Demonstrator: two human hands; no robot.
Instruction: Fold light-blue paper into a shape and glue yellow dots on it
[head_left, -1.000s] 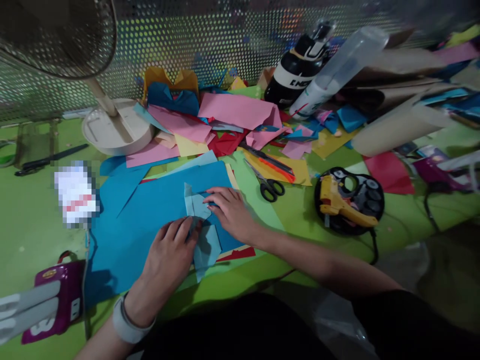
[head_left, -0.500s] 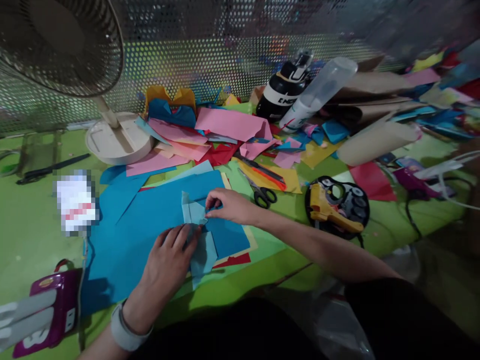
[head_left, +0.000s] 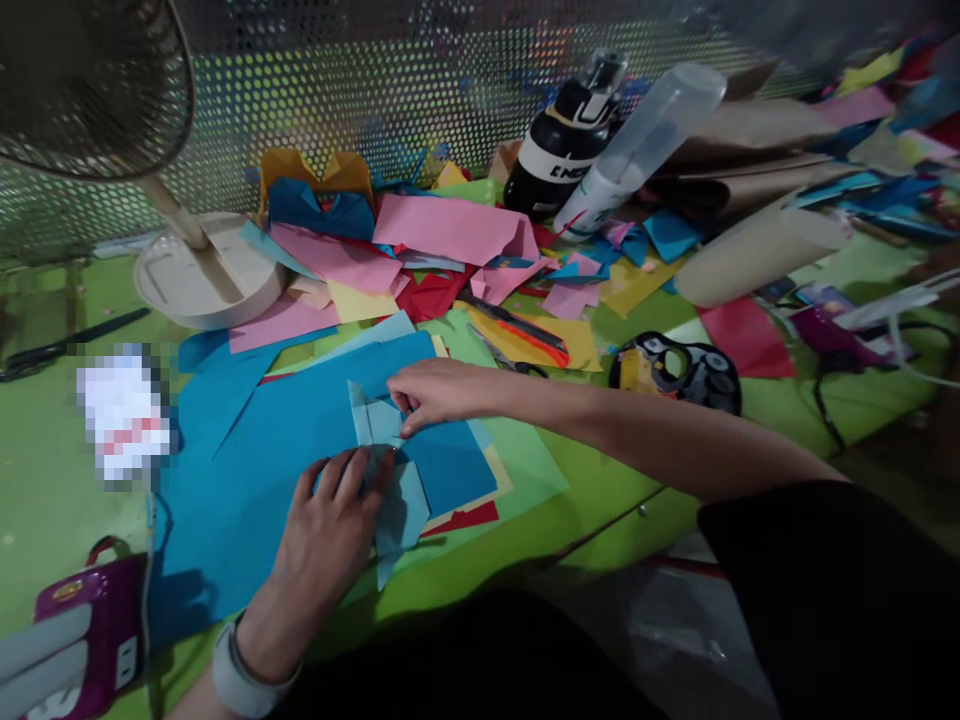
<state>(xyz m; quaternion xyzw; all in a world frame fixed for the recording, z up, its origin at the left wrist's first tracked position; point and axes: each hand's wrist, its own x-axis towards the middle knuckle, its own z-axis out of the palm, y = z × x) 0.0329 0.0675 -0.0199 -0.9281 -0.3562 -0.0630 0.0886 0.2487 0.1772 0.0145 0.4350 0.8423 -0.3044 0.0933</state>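
On the blue sheet [head_left: 255,450]: light-blue paper [head_left: 406,508] | creased, seemingly part-folded; what remains is unclear | left hand [head_left: 327,525] presses it, fingers slightly spread | right hand [head_left: 435,390] curls at its edge, pinch unclear

I watched through one head-worn camera, facing forward and down, close above the left hand [head_left: 330,525] and right hand [head_left: 439,390], the surface [head_left: 37,485] below and perforated screen [head_left: 315,90] beyond.

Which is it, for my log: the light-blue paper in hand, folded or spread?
Folded, at least partly: the paper shows crease lines by the right hand. The left hand covers part; cannot tell there.
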